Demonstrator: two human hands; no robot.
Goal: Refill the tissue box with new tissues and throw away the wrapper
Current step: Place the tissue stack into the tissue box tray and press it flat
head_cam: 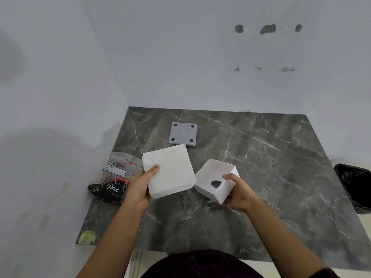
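My left hand (pixel 140 187) holds a square stack of white tissues (pixel 170 170) above the table, thumb on top. My right hand (pixel 239 191) grips the white tissue box (pixel 210 175), which is tilted with its open side up; an oval slot shows in its inner face. Stack and box nearly touch at the stack's right corner. The grey base plate (pixel 183 134) of the box, with dark round feet at its corners, lies on the table behind the stack. The crumpled wrapper (pixel 112 181), clear and black with red print, lies at the table's left edge by my left hand.
The dark marble table (pixel 271 161) stands in a corner of white walls, at the back and on the left. A bin with a black liner (pixel 355 187) stands off the table's right edge.
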